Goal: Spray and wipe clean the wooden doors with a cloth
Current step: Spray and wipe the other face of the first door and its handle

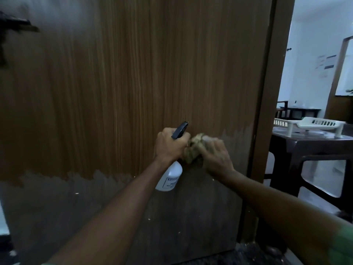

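Note:
A brown wooden door (118, 83) with vertical grain fills most of the view; its lower part is worn grey. My left hand (170, 146) grips the neck of a white spray bottle (170, 176) with a black nozzle that points up at the door. Right beside it, my right hand (215, 153) holds a crumpled tan cloth (193, 148) against the door at mid height. The two hands almost touch. Part of the cloth is hidden under my right fingers.
A dark door handle (17, 25) sticks out at the upper left. The door frame (267, 92) runs down the right. Beyond it stands a dark brown table (309, 146) carrying a white plastic rack (309, 125), in a bright room.

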A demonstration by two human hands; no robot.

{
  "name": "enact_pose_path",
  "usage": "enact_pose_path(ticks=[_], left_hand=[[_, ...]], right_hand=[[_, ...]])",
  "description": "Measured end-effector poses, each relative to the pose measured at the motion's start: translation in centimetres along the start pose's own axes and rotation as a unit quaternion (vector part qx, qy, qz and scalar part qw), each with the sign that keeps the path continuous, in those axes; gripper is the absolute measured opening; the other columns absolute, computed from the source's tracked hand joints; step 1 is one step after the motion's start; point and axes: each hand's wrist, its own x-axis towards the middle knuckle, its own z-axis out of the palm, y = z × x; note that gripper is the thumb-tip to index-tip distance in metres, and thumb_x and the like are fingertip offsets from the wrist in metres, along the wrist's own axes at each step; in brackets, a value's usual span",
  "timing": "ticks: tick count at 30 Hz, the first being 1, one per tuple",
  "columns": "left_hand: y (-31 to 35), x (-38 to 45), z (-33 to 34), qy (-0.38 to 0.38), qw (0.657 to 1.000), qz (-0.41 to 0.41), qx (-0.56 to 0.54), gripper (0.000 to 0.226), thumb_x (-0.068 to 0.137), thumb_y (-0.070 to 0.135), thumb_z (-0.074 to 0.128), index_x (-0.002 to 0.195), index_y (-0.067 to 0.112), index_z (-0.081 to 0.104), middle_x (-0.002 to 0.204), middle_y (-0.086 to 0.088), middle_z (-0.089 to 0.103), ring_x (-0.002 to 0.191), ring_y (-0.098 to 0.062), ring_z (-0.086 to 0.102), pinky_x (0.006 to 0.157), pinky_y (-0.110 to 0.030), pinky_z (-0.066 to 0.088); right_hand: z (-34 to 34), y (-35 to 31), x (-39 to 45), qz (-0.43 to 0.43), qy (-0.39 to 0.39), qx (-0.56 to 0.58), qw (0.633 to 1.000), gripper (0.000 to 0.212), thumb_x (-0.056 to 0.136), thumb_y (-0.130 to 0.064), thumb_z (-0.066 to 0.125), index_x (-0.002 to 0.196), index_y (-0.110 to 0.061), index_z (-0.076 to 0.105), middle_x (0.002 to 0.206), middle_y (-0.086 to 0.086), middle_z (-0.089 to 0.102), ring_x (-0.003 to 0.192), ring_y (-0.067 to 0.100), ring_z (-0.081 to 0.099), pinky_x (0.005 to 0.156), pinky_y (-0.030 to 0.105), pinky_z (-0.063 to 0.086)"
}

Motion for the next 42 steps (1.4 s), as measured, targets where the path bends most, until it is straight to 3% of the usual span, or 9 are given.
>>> enact_pose_path(ticks=[3,11,15,19,24,30,33,36,42], left_hand=[[0.4,0.1,0.6,0.000,1.000,0.001,0.003,0.035,0.084,0.039,0.063,0.074,0.007,0.073,0.067,-0.010,0.073,0.053,-0.031,0.066,0.050,-0.046,0.052],[-0.9,-1.3,4.1,-0.032,0.998,-0.043,0.041,0.043,0.078,0.043,0.060,0.073,0.002,0.070,0.066,-0.015,0.071,0.059,-0.041,0.067,0.053,-0.053,0.055],[0.0,-0.8,5.5,-0.054,0.994,-0.096,0.005,0.033,0.094,0.036,0.069,0.076,0.009,0.075,0.066,-0.005,0.073,0.047,-0.019,0.061,0.050,-0.032,0.047],[1.0,-0.4,7.2,-0.036,0.993,-0.108,-0.019,0.025,0.096,0.024,0.066,0.080,0.008,0.077,0.071,-0.007,0.076,0.045,-0.015,0.059,0.047,-0.029,0.046],[2.5,-0.4,10.1,-0.039,0.996,-0.075,-0.004,0.026,0.093,0.024,0.066,0.073,0.010,0.076,0.069,-0.010,0.075,0.045,-0.017,0.060,0.048,-0.034,0.048],[3.2,-0.4,12.6,-0.069,0.997,-0.035,0.022,0.027,0.091,0.031,0.065,0.075,0.011,0.075,0.069,-0.006,0.075,0.052,-0.021,0.066,0.053,-0.046,0.057],[4.8,-0.6,13.5,-0.057,0.997,-0.052,0.007,0.029,0.089,0.033,0.064,0.073,0.011,0.076,0.067,-0.006,0.075,0.049,-0.021,0.066,0.054,-0.044,0.057],[6.4,-0.8,14.3,-0.068,0.997,-0.033,0.021,0.038,0.077,0.041,0.058,0.070,0.006,0.073,0.067,-0.012,0.072,0.061,-0.037,0.071,0.057,-0.053,0.058],[5.8,-0.4,14.9,-0.075,0.996,-0.007,0.041,0.044,0.077,0.045,0.058,0.077,0.004,0.074,0.072,-0.014,0.074,0.066,-0.042,0.070,0.054,-0.054,0.057]], right_hand=[[0.0,-0.9,3.3,0.199,0.081,0.005,0.977,0.028,0.093,-0.013,0.059,0.121,-0.014,0.062,0.123,0.017,0.053,0.100,0.033,0.053,0.086,0.042,0.049],[-0.6,-1.2,-5.5,0.089,-0.025,0.002,0.996,0.033,0.091,-0.007,0.050,0.122,-0.013,0.061,0.127,0.017,0.054,0.106,0.033,0.052,0.088,0.049,0.054],[-2.1,1.8,-0.7,0.170,0.035,0.011,0.985,0.034,0.093,-0.004,0.051,0.119,-0.014,0.070,0.130,0.014,0.057,0.115,0.033,0.056,0.090,0.041,0.053],[-2.7,3.8,-1.1,0.287,0.050,0.019,0.957,0.037,0.092,0.004,0.053,0.121,-0.015,0.067,0.130,0.013,0.051,0.114,0.031,0.053,0.082,0.040,0.058],[-3.1,3.2,-8.5,0.168,-0.087,0.035,0.981,0.038,0.088,-0.016,0.065,0.126,-0.015,0.063,0.128,0.012,0.051,0.108,0.029,0.054,0.074,0.044,0.059],[-4.4,7.7,1.9,0.414,0.077,0.068,0.904,0.041,0.086,0.007,0.049,0.116,-0.017,0.064,0.124,0.008,0.051,0.106,0.025,0.052,0.071,0.030,0.046],[-3.5,6.1,-2.1,0.380,0.021,0.041,0.924,0.037,0.091,-0.004,0.052,0.125,-0.018,0.059,0.125,0.011,0.048,0.104,0.025,0.050,0.070,0.034,0.053],[-3.0,4.7,-7.6,0.319,-0.032,0.061,0.945,0.047,0.086,0.004,0.062,0.127,-0.019,0.057,0.122,0.009,0.050,0.101,0.025,0.051,0.065,0.039,0.058],[-5.5,11.7,0.5,0.387,0.085,0.108,0.912,0.040,0.082,0.005,0.044,0.106,-0.016,0.069,0.108,0.002,0.055,0.097,0.024,0.053,0.076,0.039,0.051]])
